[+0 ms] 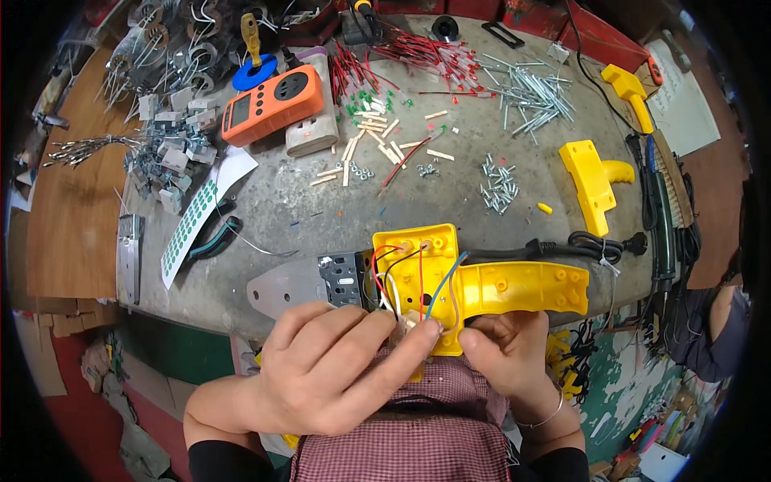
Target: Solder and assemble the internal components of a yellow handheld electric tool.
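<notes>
An opened yellow plastic housing half (522, 287) with a handle lies at the bench's near edge, its inside facing up. Red, black, white, brown and blue wires (446, 283) loop across its body. From its left side sticks a grey metal plate (281, 287) with a slotted black bracket (342, 277). My left hand (329, 361) is closed at the wires, fingertips around a small pale part (411, 323), partly hidden, with its index finger against the blue wire's end. My right hand (514, 349) grips the housing below the handle, thumb up, other fingers mostly hidden.
A black power cord (514, 251) runs rightward behind the handle to a coil. Beyond lie another yellow housing half (588, 181), screws (499, 186), long bolts (534, 92), pale sleeves (349, 153) and an orange meter (273, 106). Pliers (213, 241) and a sticker sheet (193, 225) are left.
</notes>
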Available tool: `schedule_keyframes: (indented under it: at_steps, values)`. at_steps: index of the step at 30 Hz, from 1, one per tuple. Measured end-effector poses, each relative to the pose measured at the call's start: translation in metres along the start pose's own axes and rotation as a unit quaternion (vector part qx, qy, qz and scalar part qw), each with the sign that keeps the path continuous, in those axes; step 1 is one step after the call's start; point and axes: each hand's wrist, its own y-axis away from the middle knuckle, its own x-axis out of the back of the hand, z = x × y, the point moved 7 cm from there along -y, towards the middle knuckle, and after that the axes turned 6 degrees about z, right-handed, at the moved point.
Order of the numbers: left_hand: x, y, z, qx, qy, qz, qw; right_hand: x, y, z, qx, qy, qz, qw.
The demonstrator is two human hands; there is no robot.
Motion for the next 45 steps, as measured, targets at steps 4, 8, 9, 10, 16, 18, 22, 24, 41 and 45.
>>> schedule_keyframes:
  at_steps: [4,8,9,10,16,18,22,24,41,45]
  values:
    - [-0.004,0.001,-0.004,0.059,0.041,-0.018,0.997,-0.001,0.002,0.011,-0.004,0.013,0.013,1.000]
    - [-0.007,0.010,-0.009,0.115,0.107,-0.044,0.987,-0.003,0.003,0.012,0.024,0.015,0.031,0.999]
    - [-0.007,0.007,-0.011,0.123,0.105,-0.056,0.985,-0.004,0.002,0.010,0.026,0.017,0.023,0.999]
    - [-0.008,0.008,-0.011,0.123,0.105,-0.057,0.985,-0.005,0.002,0.008,0.029,0.020,0.015,0.999]
    - [-0.001,0.019,-0.013,0.079,0.079,0.023,0.994,0.000,0.000,0.017,0.008,-0.015,0.048,0.999]
    - [0.000,0.024,-0.014,0.094,0.060,0.009,0.994,-0.002,-0.002,0.015,0.011,-0.014,0.049,0.999]
    - [0.000,0.028,-0.010,0.074,0.033,0.032,0.996,-0.004,-0.003,0.011,0.002,-0.019,0.067,0.998]
    - [-0.003,0.029,0.001,-0.037,0.020,0.015,0.999,-0.003,-0.003,0.010,0.001,-0.005,0.066,0.998]
    - [-0.033,-0.044,-0.012,-0.182,0.102,-0.260,0.943,0.001,-0.003,0.024,-0.022,-0.015,0.084,0.996]
    - [-0.036,-0.039,-0.010,-0.138,0.076,-0.229,0.961,0.001,-0.003,0.025,0.005,-0.009,0.084,0.996]
